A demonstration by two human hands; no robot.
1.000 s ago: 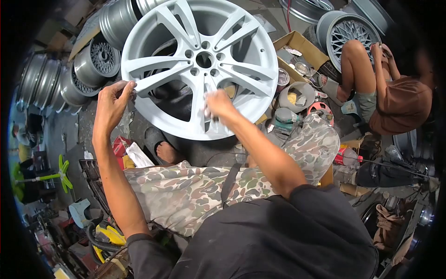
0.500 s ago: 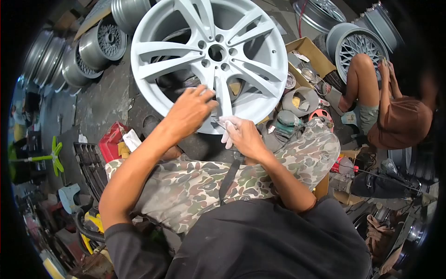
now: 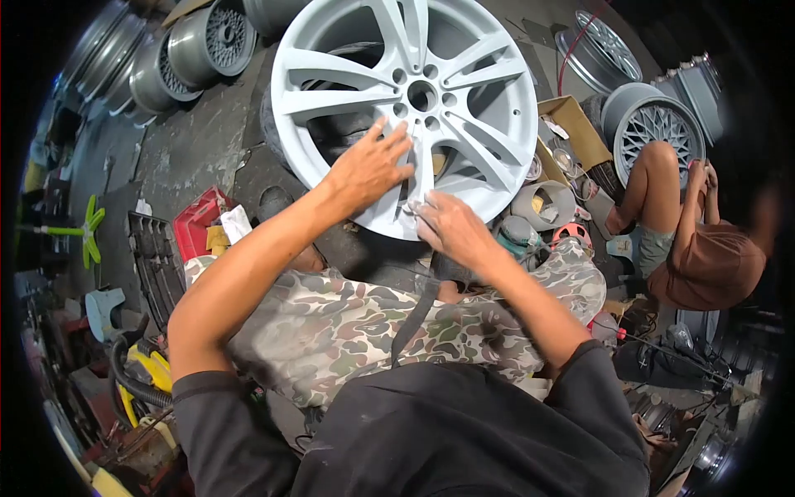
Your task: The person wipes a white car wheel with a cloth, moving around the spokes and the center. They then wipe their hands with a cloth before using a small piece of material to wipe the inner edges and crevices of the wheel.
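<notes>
A large light-grey alloy wheel (image 3: 489, 157) lies face up in front of my crossed legs. My left hand (image 3: 370, 171) rests on its lower spokes, fingers spread and pointing toward the hub. Near the rim's lower edge, at the foot of the bottom spoke, my right hand (image 3: 451, 222) is bent with its fingers together. Something small and pale shows at those fingertips, too small to name. A dark tyre (image 3: 272, 124) is partly visible beneath the wheel's left side.
Mesh wheels (image 3: 211, 45) stand at upper left. A red crate (image 3: 199, 219) is left of my knee. An open cardboard box (image 3: 575, 132) and a roll (image 3: 540, 204) are right of the wheel. A seated person (image 3: 704, 257) is beside another mesh wheel (image 3: 658, 132).
The view has shifted, so the wheel appears farther right. My left hand's fingers have spread over the spokes. My right hand has moved from the rim's near edge onto the wheel.
</notes>
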